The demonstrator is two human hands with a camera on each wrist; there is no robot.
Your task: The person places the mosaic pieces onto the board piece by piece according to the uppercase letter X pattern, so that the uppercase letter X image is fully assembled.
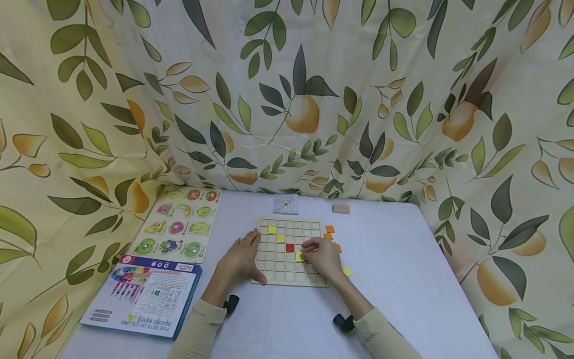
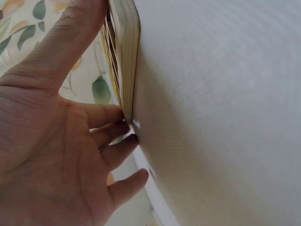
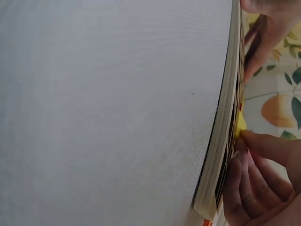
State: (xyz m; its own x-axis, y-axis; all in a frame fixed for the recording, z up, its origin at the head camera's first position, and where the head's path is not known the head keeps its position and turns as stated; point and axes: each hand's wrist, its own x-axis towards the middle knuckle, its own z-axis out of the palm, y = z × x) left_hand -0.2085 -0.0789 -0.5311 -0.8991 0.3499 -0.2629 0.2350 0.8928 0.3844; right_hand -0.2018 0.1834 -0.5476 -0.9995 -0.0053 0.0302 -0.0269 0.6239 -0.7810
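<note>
A wooden grid board point(image 1: 273, 264) lies flat on the white table, with two yellow tiles and a red tile point(image 1: 290, 247) on a diagonal in its squares. My right hand point(image 1: 324, 255) pinches another yellow tile point(image 1: 299, 257) at the square diagonally beyond the red one. In the right wrist view, thumb and fingertips meet on that yellow tile point(image 3: 241, 123) at the board's surface. Along the board's left side rests my left hand point(image 1: 241, 255), fingers fairly straight and spread. The left wrist view has its fingertips touching the board's edge point(image 2: 128, 61), thumb over the top.
Several orange tiles point(image 1: 330, 229) and a loose yellow tile point(image 1: 347, 271) lie right of the board. Behind it are a pattern card point(image 1: 285, 204) and a small wooden block point(image 1: 341, 209). A fruit-picture sheet point(image 1: 193, 244) and a flat box point(image 1: 143, 296) occupy the left side.
</note>
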